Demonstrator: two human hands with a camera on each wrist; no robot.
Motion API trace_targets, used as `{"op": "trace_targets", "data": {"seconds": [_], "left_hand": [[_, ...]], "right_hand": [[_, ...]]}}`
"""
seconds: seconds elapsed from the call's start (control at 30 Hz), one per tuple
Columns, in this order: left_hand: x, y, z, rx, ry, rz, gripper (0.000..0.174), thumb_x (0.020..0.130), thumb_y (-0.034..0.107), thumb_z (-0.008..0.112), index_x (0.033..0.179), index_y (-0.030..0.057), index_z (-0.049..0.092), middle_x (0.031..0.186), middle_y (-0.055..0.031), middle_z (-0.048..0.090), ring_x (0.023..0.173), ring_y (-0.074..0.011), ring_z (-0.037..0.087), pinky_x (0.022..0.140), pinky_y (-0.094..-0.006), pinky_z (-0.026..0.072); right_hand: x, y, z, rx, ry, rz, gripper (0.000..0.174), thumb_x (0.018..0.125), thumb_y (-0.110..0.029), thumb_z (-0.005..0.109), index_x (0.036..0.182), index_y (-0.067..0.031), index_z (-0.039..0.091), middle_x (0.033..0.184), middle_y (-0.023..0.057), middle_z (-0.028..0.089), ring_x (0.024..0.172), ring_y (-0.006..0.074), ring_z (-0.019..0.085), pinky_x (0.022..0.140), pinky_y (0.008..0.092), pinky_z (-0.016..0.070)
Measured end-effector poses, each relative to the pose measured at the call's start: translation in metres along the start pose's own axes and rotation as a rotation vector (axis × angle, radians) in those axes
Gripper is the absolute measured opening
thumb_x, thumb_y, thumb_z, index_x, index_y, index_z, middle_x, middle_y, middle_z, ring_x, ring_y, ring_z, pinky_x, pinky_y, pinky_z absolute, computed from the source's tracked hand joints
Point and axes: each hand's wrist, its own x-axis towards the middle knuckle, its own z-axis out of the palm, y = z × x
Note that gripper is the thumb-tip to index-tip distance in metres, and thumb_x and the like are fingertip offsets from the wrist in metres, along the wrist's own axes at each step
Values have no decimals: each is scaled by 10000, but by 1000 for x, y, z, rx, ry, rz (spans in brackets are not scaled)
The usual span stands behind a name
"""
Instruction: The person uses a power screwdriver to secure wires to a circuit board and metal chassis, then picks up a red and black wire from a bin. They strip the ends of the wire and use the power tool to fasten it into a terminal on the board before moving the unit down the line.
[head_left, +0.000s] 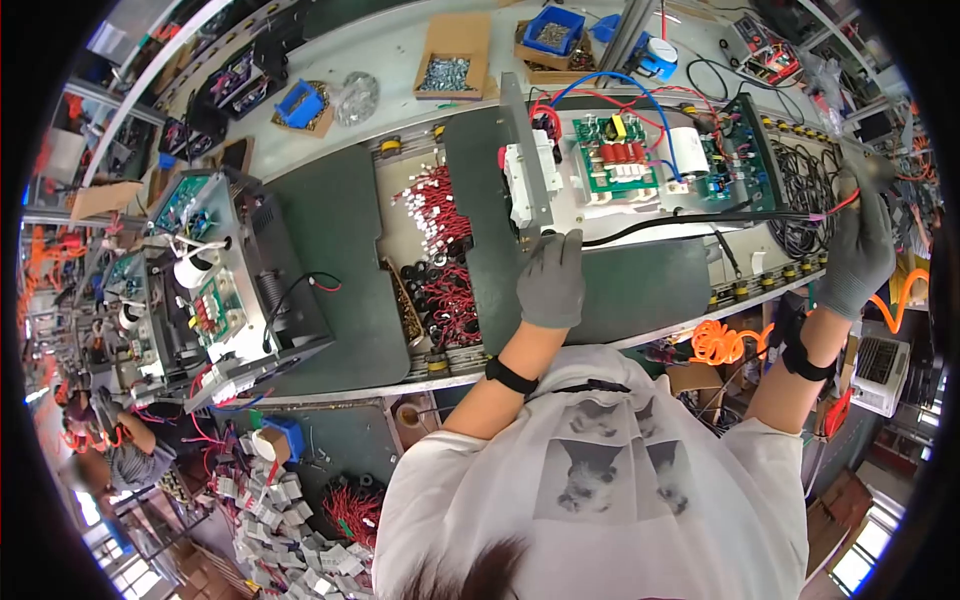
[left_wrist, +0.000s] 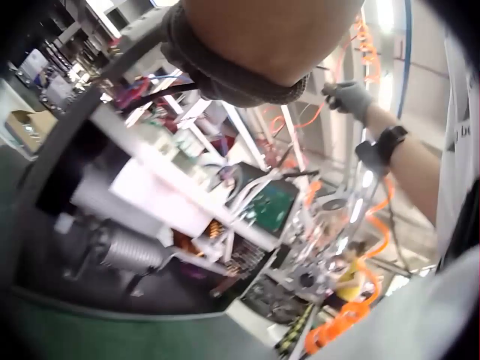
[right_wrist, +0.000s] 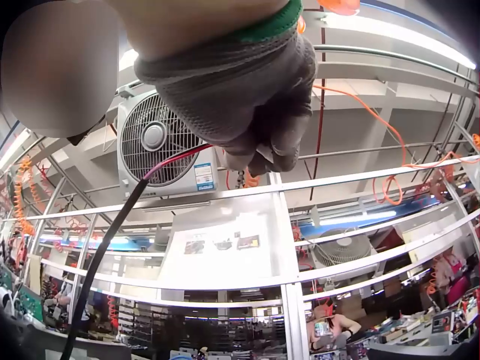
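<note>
A long black cable (head_left: 700, 218) with red wire at one end stretches across the front of an opened metal chassis with a green circuit board (head_left: 617, 158). My gloved right hand (head_left: 862, 245), raised at the right, pinches the red wire (right_wrist: 176, 159) at the cable's end. The gloved left hand (head_left: 553, 282) is at the chassis's near left corner, fingers bent over the cable's other end; its fingertips are partly hidden. In the left wrist view the glove's cuff (left_wrist: 225, 79) covers the fingers, and a stretch of black cable (left_wrist: 169, 91) emerges beside it.
A second opened chassis (head_left: 250, 290) stands at left on the green mat. Between the mats lie bundles of red wires (head_left: 435, 210). Small parts boxes (head_left: 445, 75) line the back. Coiled black cables (head_left: 800, 195) lie at right. Orange air hose (head_left: 730, 342) hangs near the right arm.
</note>
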Motion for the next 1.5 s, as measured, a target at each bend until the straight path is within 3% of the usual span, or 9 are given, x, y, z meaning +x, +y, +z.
{"op": "trace_targets", "data": {"seconds": [0.27, 0.43, 0.6, 0.67, 0.8, 0.9, 1.13, 1.37, 1.5], "left_hand": [[-18, -11, 15, 136, 39, 33, 326, 702, 119, 569, 1025, 143, 601, 916, -17, 591, 581, -150, 599, 469, -281, 475], [6, 9, 5, 199, -485, -338, 224, 777, 159, 555, 997, 124, 582, 931, -47, 610, 644, -193, 627, 521, -303, 509], [15, 9, -2, 26, -219, -106, 231, 816, 175, 519, 1025, 103, 589, 948, -111, 627, 749, -263, 646, 583, -372, 515], [21, 6, 3, 186, -575, -285, 252, 793, 145, 518, 1028, 94, 593, 995, -112, 612, 748, -256, 644, 601, -360, 521], [38, 18, -2, 248, -701, -352, 245, 802, 166, 534, 1031, 89, 573, 976, -91, 599, 753, -250, 642, 600, -358, 525], [27, 21, 5, 86, -417, -225, 269, 812, 174, 536, 1070, 102, 523, 978, -74, 578, 770, -248, 639, 594, -361, 525], [27, 16, 29, 162, -516, -145, 277, 801, 139, 541, 1072, 113, 491, 947, -68, 554, 790, -236, 629, 604, -342, 524], [23, 15, 37, 154, -391, -104, 292, 751, 81, 553, 1040, 96, 517, 886, -76, 540, 738, -227, 608, 631, -325, 512], [23, 15, 38, 138, -339, -80, 293, 749, 78, 549, 1042, 95, 537, 887, -70, 541, 720, -223, 594, 634, -325, 501]], "right_hand": [[1, -20, -2, -7, -189, -20, 216, 847, -61, 546, 1025, -86, 664, 940, 86, 654, 831, 185, 624, 746, 263, 477], [-10, 19, 28, -80, -401, 70, 276, 751, -48, 542, 991, -108, 665, 996, 107, 619, 871, 299, 603, 748, 345, 477], [-25, 41, 62, -25, -485, 309, 155, 725, -176, 657, 860, -103, 675, 803, 125, 654, 750, 299, 633, 670, 351, 488], [-28, 45, 75, -39, -522, 340, 175, 713, -224, 683, 843, -108, 673, 768, 122, 654, 718, 295, 632, 650, 350, 485], [-42, 53, 107, 6, -548, 451, 209, 700, -227, 707, 856, -94, 671, 789, 133, 654, 715, 295, 629, 658, 352, 485], [-67, 79, 140, 122, -613, 541, 194, 703, -72, 654, 896, -64, 678, 808, 155, 649, 671, 258, 640, 649, 322, 501], [-86, 75, 151, 344, -625, 735, 311, 679, 89, 560, 919, -62, 688, 761, 116, 650, 663, 184, 637, 603, 286, 507], [-106, 104, 171, 310, -604, 493, 232, 729, 106, 536, 873, -41, 642, 739, 39, 632, 673, 91, 553, 616, 214, 440], [-99, 95, 166, 330, -650, 494, 292, 700, 107, 504, 883, -56, 662, 762, 109, 656, 693, 150, 610, 627, 261, 467]]}}
